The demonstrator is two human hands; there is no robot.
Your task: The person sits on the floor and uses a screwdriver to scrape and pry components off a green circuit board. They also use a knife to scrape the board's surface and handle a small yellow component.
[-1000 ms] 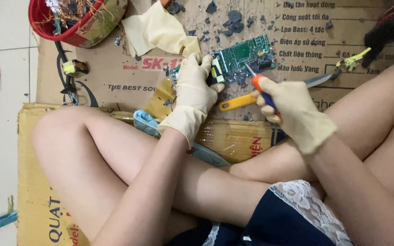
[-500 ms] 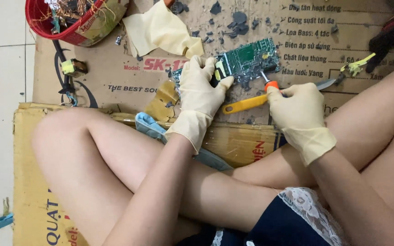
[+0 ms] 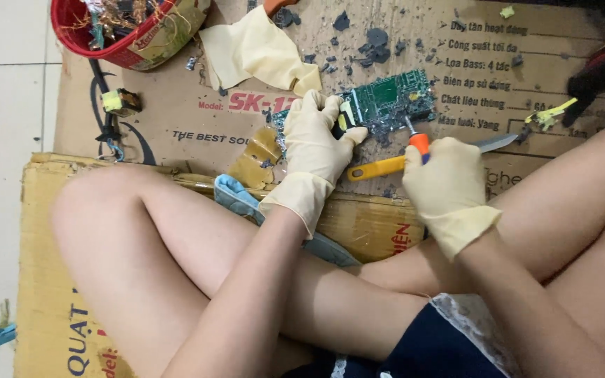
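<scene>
One red bucket [image 3: 78, 35] far left, one spare glove [image 3: 257, 52] beside it. Left hand [image 3: 316, 147], fingers clamped on one green circuit board [image 3: 390, 98] lying on cardboard [image 3: 176, 112]. Right hand [image 3: 442, 185] closed round orange-handled screwdriver [image 3: 414, 143], tip at board; one yellow-handled knife [image 3: 386, 166] underneath

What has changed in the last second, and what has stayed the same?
The right hand moved its screwdriver tip up from the cardboard onto the circuit board's lower edge. The left hand still pins the board. The yellow knife, the spare glove and the red bucket stayed put.
</scene>
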